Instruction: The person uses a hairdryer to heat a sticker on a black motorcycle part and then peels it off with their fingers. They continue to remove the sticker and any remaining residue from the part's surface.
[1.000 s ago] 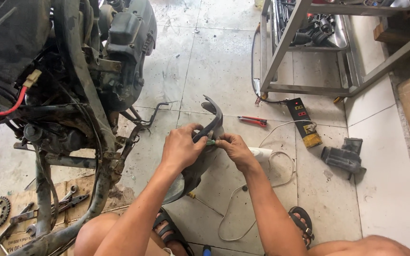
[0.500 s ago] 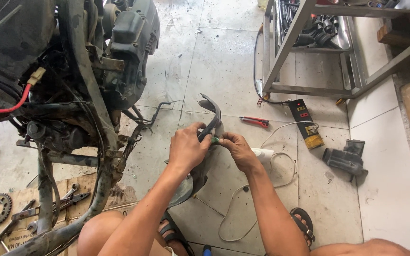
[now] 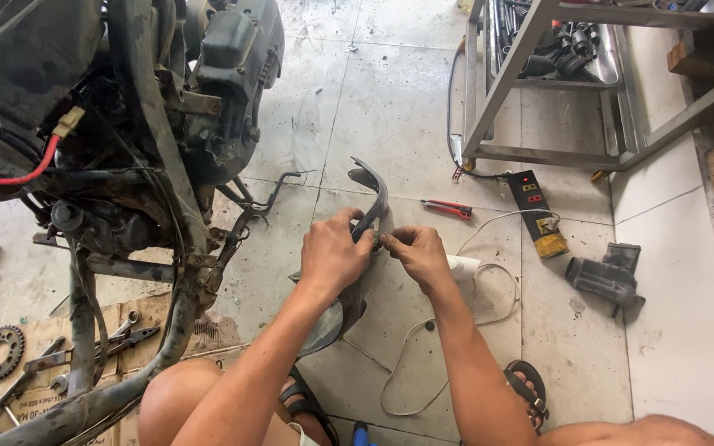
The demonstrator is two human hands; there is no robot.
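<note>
over the tiled floor (image 3: 390, 107), i see both hands, l (image 3: 334, 254) & r (image 3: 417, 253), fingers clenched on a curved grey plastic cover (image 3: 371, 192).

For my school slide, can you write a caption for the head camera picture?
Both hands, left hand and right hand, grip a curved dark panel over a tiled floor, beside a stripped motorcycle.

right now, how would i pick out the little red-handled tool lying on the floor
Start at the metal shelf frame at the upper right and drop to the tiled floor just below its near leg. There, left of the black and yellow power strip, lie the pliers, beyond the right hand. They are the only small tool there with red handles.
</note>
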